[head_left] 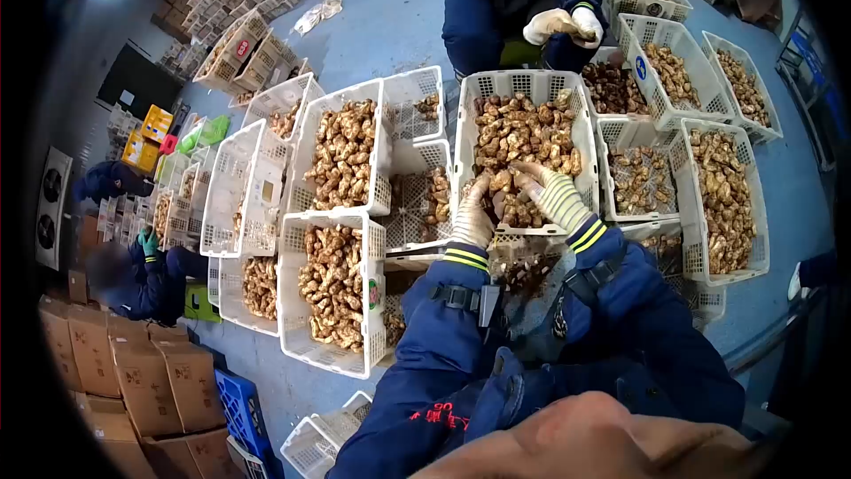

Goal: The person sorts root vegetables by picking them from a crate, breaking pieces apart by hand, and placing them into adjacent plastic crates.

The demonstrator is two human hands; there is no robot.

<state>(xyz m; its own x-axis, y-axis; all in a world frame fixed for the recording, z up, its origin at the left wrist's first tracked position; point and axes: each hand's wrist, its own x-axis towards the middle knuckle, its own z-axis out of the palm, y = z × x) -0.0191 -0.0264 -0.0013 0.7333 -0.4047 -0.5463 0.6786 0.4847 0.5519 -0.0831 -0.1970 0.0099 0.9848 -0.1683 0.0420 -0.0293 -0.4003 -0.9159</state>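
The person's own hands, in striped gloves, work at the near end of a white mesh crate filled with brown, knobbly pieces. The left hand stands at the near left corner, fingers pointing into the crate; the right hand reaches over the near side with its fingers slightly apart, their tips at the heap. Whether either hand pinches a piece I cannot tell, since gloves and heap run together in colour.

The likeliest trouble is spillage: a piece dragged toward the body could roll over the near rim, because both hands work right beside it. It would land among the dark bits below, where sorting it out again would be awkward. Pressing hard into the heap might also bruise or snap pieces, if they are as tender as they look. The dark strap on the left sleeve (its grey fastening sticks out a little) could snag on the mesh.

Across the crate, a co-worker's gloved hand is near the far rim, so reaching deep from both sides could bring a bump.
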